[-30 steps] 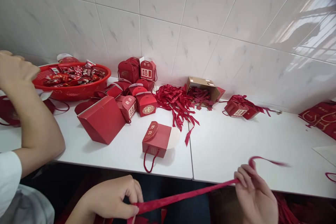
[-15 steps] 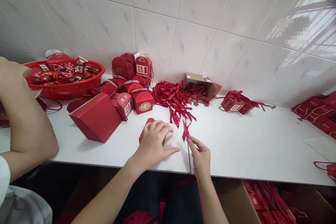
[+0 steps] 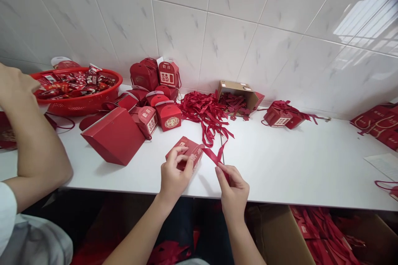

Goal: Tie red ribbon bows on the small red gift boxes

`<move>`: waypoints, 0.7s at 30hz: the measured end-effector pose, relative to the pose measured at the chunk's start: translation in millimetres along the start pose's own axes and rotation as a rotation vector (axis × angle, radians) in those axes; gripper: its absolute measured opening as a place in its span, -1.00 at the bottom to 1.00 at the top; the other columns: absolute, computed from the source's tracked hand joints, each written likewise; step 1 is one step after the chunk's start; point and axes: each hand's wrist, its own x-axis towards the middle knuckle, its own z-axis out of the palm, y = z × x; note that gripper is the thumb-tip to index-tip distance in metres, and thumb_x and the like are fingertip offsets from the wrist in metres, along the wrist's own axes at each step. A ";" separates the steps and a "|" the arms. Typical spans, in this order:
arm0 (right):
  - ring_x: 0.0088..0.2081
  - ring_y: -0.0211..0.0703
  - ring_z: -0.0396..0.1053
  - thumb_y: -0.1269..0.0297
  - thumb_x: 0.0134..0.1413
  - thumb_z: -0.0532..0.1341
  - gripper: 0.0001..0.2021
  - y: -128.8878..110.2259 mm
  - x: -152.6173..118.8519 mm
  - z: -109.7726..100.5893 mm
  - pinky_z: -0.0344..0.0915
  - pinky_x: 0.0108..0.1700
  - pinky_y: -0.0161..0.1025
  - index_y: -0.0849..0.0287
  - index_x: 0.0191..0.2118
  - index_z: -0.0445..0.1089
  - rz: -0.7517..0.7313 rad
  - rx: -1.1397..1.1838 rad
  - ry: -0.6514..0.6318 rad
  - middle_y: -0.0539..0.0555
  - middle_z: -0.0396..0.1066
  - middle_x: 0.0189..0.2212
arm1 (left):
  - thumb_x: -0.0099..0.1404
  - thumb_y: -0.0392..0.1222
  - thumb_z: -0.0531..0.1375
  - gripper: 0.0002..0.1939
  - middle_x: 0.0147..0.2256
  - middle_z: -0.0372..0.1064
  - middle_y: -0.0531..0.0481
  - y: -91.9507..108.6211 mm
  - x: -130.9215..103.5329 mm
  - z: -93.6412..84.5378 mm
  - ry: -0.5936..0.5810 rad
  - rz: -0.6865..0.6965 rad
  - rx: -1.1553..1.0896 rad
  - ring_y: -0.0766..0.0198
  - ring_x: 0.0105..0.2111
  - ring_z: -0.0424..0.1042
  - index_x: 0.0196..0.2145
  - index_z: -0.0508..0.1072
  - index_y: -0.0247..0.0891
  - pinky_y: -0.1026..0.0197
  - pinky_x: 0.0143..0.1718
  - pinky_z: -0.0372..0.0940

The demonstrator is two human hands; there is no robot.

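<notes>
Holding a small red box [image 3: 190, 145] in a curled left grip [image 3: 174, 172] near the worktop's [image 3: 280, 169] front edge, pinching red ribbon [image 3: 212, 156] in the right grip [image 3: 232, 186]: likely light, dentable card, best held along folds, and soft, slippery fabric, best pinched flat.

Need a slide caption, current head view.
Left hand on a small red box, right hand pinching a red ribbon, at a white table.

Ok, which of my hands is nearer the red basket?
Left. Your left hand, on a red box, is right of the basket; your right hand, pinching ribbon, is farther right.
</notes>
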 end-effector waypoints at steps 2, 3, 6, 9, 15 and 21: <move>-0.33 -0.14 0.36 0.22 0.02 0.29 -0.84 -2.2 -2.2 4.7 0.31 -0.32 -0.22 0.16 -0.30 0.54 -0.012 0.016 -0.017 0.09 0.43 -0.39 | 0.20 -0.12 0.18 -0.78 -0.49 0.49 0.04 0.9 -0.9 0.9 0.006 -0.012 -0.020 0.24 -0.46 0.50 -0.21 0.30 -0.23 0.25 -0.36 0.35; -0.33 -0.15 0.36 0.23 0.02 0.28 -0.85 -2.9 -3.4 6.7 0.30 -0.32 -0.23 0.15 -0.30 0.53 -0.013 0.020 -0.029 0.08 0.43 -0.39 | 0.20 -0.12 0.18 -0.77 -0.48 0.49 0.04 0.8 -1.0 1.2 0.010 -0.012 -0.021 0.24 -0.45 0.50 -0.21 0.30 -0.23 0.25 -0.36 0.35; -0.33 -0.16 0.35 0.24 0.04 0.28 -0.86 -4.1 -6.9 10.8 0.29 -0.33 -0.24 0.15 -0.29 0.53 -0.014 0.022 -0.062 0.07 0.42 -0.40 | 0.19 -0.14 0.18 -0.75 -0.47 0.49 0.04 -0.8 -0.6 1.2 0.007 -0.011 -0.013 0.23 -0.43 0.51 -0.18 0.29 -0.22 0.24 -0.34 0.36; -0.34 -0.16 0.35 0.23 0.04 0.27 -0.85 -5.2 -9.4 12.0 0.28 -0.35 -0.24 0.16 -0.29 0.53 0.001 0.022 -0.077 0.08 0.42 -0.40 | 0.19 -0.14 0.18 -0.74 -0.46 0.49 0.03 -2.0 0.0 0.4 0.001 -0.010 -0.007 0.20 -0.38 0.52 -0.16 0.28 -0.22 0.21 -0.32 0.36; -0.32 -0.13 0.37 0.20 0.02 0.28 -0.84 -7.5 -10.7 11.0 0.31 -0.29 -0.20 0.16 -0.30 0.53 0.037 0.063 -0.057 0.09 0.43 -0.38 | 0.19 -0.13 0.18 -0.72 -0.45 0.49 0.01 -3.1 0.2 -0.2 -0.013 -0.009 -0.016 0.16 -0.33 0.52 -0.15 0.28 -0.23 0.20 -0.31 0.37; -0.30 -0.13 0.37 0.21 0.03 0.28 -0.84 -4.8 -10.4 12.3 0.31 -0.26 -0.19 0.16 -0.30 0.53 0.048 0.065 -0.063 0.09 0.43 -0.37 | 0.19 -0.13 0.19 -0.73 -0.43 0.50 0.00 -4.7 -0.2 0.8 -0.005 -0.007 -0.024 0.15 -0.30 0.53 -0.17 0.29 -0.23 0.20 -0.30 0.38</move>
